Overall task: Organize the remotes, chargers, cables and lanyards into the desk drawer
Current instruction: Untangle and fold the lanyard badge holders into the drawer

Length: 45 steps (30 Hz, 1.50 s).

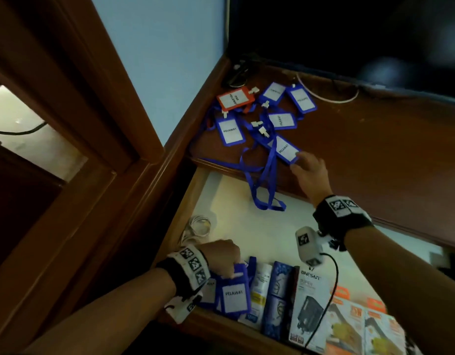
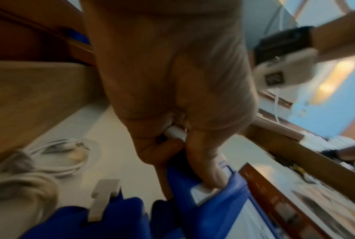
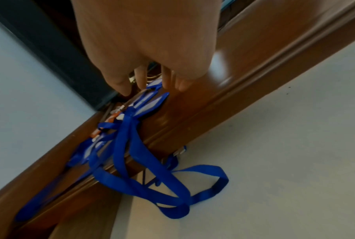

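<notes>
My left hand point(image 1: 222, 254) is low in the open drawer point(image 1: 272, 234), near its front left corner, fingers and thumb curled tight in a grip on the top edge of a blue badge holder point(image 1: 234, 295) marked PELAWAT. The holder stands upright, long axis vertical, top under my knuckles, with a second blue holder point(image 1: 208, 294) just behind it. A coiled white cable point(image 1: 199, 226) lies on the drawer floor beyond my left hand, toward the drawer's back. To the right of the held badge, boxed goods point(image 1: 308, 301) stand in a row along the drawer front.

Above the drawer, on the tabletop point(image 1: 362, 139), blue badges and one orange badge point(image 1: 235, 99) lie scattered flat near the left corner. My right hand point(image 1: 311, 172) reaches over the drawer to the nearest blue badge point(image 1: 285, 149), fingers loosely spread, fingertips point(image 3: 141, 84) at its lower end; whether they touch it I cannot tell. That badge lies diagonally, its clip end pointing up-left. Its blue strap point(image 1: 266, 185) hangs over the tabletop edge into the drawer.
</notes>
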### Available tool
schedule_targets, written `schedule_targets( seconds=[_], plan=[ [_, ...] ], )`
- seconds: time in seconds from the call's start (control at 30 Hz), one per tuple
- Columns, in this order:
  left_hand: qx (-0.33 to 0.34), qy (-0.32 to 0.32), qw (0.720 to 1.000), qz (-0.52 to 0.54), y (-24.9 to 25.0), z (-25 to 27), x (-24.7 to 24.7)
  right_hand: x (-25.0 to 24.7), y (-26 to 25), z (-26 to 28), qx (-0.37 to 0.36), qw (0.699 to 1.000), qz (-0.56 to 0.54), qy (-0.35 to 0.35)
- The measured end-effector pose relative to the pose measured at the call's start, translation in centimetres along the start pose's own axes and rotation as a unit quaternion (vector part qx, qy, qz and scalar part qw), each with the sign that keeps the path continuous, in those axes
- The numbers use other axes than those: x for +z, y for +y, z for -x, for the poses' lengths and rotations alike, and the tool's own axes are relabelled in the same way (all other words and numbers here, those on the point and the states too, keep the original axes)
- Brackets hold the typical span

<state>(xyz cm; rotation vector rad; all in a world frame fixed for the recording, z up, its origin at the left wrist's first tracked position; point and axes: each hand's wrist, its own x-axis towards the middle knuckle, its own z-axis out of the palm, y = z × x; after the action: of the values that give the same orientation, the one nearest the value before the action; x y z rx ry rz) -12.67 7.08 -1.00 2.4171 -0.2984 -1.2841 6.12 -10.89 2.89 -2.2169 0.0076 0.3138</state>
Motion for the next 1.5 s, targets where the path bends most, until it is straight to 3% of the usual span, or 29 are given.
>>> schedule_targets(
  seconds=[0.13, 0.23, 0.37, 0.47, 0.57, 0.67, 0.8, 0.93, 1.07, 1.37, 1.5],
  plan=[
    [0.018, -0.036, 0.994, -0.104, 1.2, -1.4, 0.7, 1.5, 0.0, -1.6, -0.024, 0.995, 0.096, -0.019],
    [0.022, -0.044, 0.990, -0.131, 1.7, -1.7, 0.9, 1.8, -0.8, -2.5, 0.003, 0.989, 0.145, -0.030],
    [0.017, -0.044, 0.988, -0.148, 1.6, -1.7, 0.8, 1.7, -1.9, -2.2, 0.038, 0.955, 0.280, -0.091],
    [0.026, -0.031, 0.987, -0.155, 1.2, -2.0, 1.1, 2.1, -1.8, -1.3, 0.031, 0.942, 0.329, -0.063],
    [0.023, -0.005, 0.989, -0.146, 0.6, -2.5, 1.7, 2.2, -1.1, -0.1, 0.031, 0.945, 0.326, -0.006],
    [0.032, 0.050, 0.996, -0.065, -0.5, -3.0, 2.2, 1.5, 0.0, 1.1, 0.032, 0.946, 0.321, 0.032],
    [-0.013, 0.136, 0.991, -0.010, -2.4, -2.4, 1.9, 0.1, 2.4, 2.4, 0.000, 0.954, 0.292, 0.062],
    [-0.050, 0.085, 0.992, -0.077, -4.1, -1.3, 2.8, -0.6, 4.8, 3.7, -0.041, 0.960, 0.263, 0.093],
    [-0.050, 0.064, 0.987, -0.139, -4.5, -0.8, 3.7, -1.3, 5.0, 4.3, -0.035, 0.961, 0.253, 0.105],
    [-0.006, 0.060, 0.983, -0.174, -4.1, -0.7, 3.3, -3.9, 3.7, 5.0, 0.081, 0.956, 0.279, 0.051],
    [-0.019, 0.056, 0.987, -0.152, -4.8, -0.9, 3.8, -4.6, 5.3, 5.8, 0.117, 0.984, 0.126, 0.036]
  ],
)
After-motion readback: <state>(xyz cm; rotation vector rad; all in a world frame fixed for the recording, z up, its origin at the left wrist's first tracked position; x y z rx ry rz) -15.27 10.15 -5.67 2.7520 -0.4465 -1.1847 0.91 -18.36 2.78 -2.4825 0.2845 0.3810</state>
